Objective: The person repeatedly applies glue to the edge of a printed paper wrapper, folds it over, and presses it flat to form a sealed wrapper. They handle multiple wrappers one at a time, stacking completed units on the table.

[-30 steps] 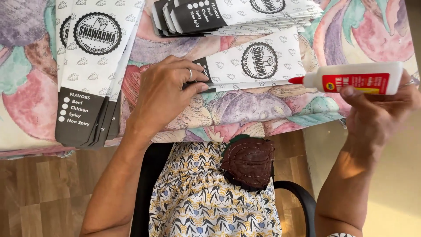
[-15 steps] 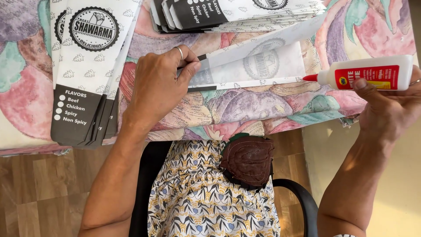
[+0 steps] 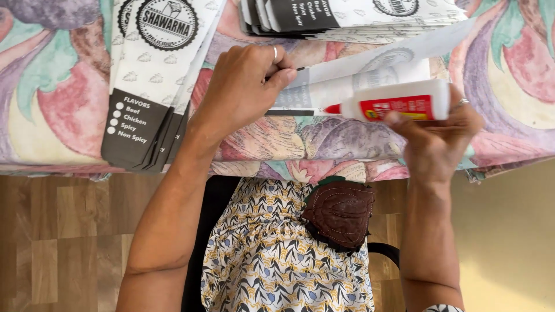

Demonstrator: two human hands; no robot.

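- Seated at a table draped in a flowered cloth (image 3: 69,98), we work with both hands over one paper sleeve (image 3: 358,81) that lies flat near the table's front edge.
- Our left hand (image 3: 243,92) is closed on the sleeve's left end: fingers curled, fingertips (image 3: 283,78) pinching and pressing the paper there, a ring showing on one finger.
- Our right hand (image 3: 436,141) is wrapped from below around a white glue bottle (image 3: 399,104) with a red label, gripping it firmly at the butt end.
- The bottle lies almost level, its long axis running left to right, with the red nozzle (image 3: 332,108) pointing left toward the left hand.
- The nozzle tip sits at the near long edge of the sleeve, just right of the pinching fingers; whether it touches the paper we cannot tell.
- The sleeve's long axis also runs left to right, rising slightly toward the right, so bottle and edge lie nearly parallel.
- A loose upper flap of the sleeve lifts away toward the far right.
- The right hand is the nearer one to the sleeve's free length, which stretches rightward behind the bottle; the left hand anchors only the end.
- A stack of printed sleeves (image 3: 150,75) lies at the left, hanging over the table edge, and a second fanned pile (image 3: 347,14) lies at the far side, both apart from the hands.
- A brown pouch (image 3: 340,215) rests on our lap below the table.
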